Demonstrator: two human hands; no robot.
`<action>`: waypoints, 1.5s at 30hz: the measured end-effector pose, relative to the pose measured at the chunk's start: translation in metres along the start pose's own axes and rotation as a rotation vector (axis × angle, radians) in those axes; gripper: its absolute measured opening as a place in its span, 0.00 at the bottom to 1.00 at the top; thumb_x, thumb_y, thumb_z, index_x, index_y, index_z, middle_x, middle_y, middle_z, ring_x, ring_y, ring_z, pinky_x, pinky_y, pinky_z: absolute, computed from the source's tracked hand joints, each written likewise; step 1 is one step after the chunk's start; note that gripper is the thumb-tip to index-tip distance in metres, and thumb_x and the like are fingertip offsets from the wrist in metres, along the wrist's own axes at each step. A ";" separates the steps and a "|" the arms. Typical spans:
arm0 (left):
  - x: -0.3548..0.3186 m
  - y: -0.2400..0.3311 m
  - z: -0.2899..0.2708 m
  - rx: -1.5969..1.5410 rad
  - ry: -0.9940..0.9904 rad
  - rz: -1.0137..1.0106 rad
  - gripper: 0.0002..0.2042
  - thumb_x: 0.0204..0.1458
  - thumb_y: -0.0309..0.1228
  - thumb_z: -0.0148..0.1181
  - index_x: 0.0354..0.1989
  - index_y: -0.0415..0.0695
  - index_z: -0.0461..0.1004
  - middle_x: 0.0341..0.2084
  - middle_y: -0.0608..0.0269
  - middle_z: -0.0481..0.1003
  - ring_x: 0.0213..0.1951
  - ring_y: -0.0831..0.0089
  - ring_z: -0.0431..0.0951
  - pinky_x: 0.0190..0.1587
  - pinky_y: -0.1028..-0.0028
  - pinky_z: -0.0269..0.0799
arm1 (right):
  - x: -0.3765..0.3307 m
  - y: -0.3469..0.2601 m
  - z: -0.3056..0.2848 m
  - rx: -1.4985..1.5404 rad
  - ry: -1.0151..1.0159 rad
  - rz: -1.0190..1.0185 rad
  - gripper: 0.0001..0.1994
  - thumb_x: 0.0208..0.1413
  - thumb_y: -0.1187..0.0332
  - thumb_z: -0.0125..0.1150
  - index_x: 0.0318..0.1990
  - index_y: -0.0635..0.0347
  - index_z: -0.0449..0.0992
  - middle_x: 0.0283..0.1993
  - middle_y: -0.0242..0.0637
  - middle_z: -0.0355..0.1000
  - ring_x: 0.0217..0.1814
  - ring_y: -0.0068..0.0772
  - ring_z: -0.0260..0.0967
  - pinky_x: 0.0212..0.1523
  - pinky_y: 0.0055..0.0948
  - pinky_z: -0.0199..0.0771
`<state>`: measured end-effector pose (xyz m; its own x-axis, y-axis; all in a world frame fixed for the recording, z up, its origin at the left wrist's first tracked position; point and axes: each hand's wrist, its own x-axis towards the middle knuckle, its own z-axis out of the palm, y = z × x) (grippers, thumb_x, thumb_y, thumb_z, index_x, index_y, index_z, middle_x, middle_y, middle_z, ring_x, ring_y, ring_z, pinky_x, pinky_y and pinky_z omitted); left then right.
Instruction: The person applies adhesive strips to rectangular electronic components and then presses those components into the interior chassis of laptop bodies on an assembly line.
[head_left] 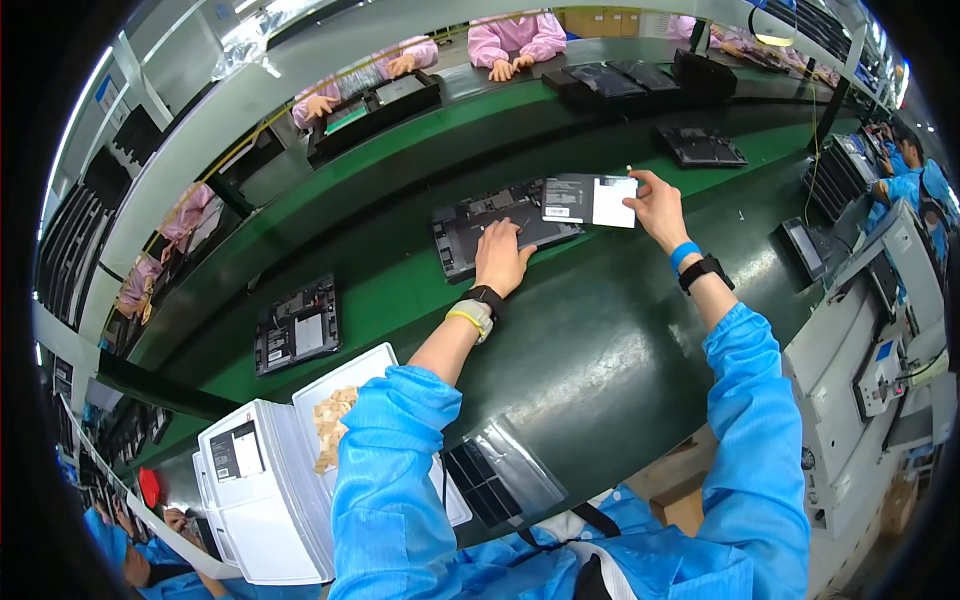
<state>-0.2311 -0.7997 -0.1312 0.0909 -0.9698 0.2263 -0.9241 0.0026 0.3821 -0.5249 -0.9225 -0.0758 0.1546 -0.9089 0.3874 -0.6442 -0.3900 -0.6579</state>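
Observation:
My left hand [502, 260] lies with its fingers spread on an opened black laptop base [458, 240], whose inside faces up. The base sits on the green belt in front of me. To its right, my right hand [660, 210] pinches the right end of a flat battery pack [568, 200] between thumb and fingers. Part of the pack is dark with a printed label, and its right part is white. Its left end overlaps the laptop base's right side; whether the two touch I cannot tell.
Other laptop bases [298, 325] [700, 146] lie along the belt [390, 312]. At my left are stacked white trays [265, 505] with small tan pieces [330, 425]. Dark battery packs [480, 480] in clear wrap lie near the table edge. Across the line, people in pink sleeves [515, 38] work.

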 end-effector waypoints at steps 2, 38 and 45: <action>-0.006 0.007 -0.012 -0.162 0.017 -0.017 0.25 0.59 0.44 0.67 0.59 0.39 0.77 0.61 0.41 0.75 0.64 0.48 0.73 0.62 0.56 0.70 | 0.009 -0.008 0.011 0.026 0.005 -0.057 0.26 0.47 0.74 0.78 0.57 0.58 0.80 0.36 0.46 0.81 0.37 0.45 0.81 0.42 0.40 0.81; -0.007 -0.076 -0.067 0.173 -0.152 0.030 0.63 0.29 0.59 0.83 0.75 0.38 0.60 0.76 0.41 0.55 0.76 0.44 0.54 0.76 0.51 0.54 | 0.015 -0.053 0.113 -0.266 -0.593 -0.794 0.55 0.43 0.37 0.79 0.75 0.57 0.61 0.81 0.57 0.47 0.84 0.66 0.39 0.78 0.58 0.51; -0.010 -0.083 -0.073 0.157 -0.277 -0.043 0.64 0.34 0.71 0.73 0.77 0.39 0.58 0.78 0.40 0.49 0.78 0.42 0.47 0.77 0.47 0.45 | -0.002 -0.059 0.110 -0.426 -0.570 -0.790 0.49 0.58 0.29 0.58 0.76 0.58 0.61 0.82 0.57 0.46 0.85 0.64 0.38 0.78 0.55 0.51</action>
<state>-0.1285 -0.7720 -0.0993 0.0466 -0.9977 -0.0482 -0.9695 -0.0568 0.2386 -0.4050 -0.9136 -0.1085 0.9007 -0.3984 0.1732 -0.3997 -0.9162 -0.0286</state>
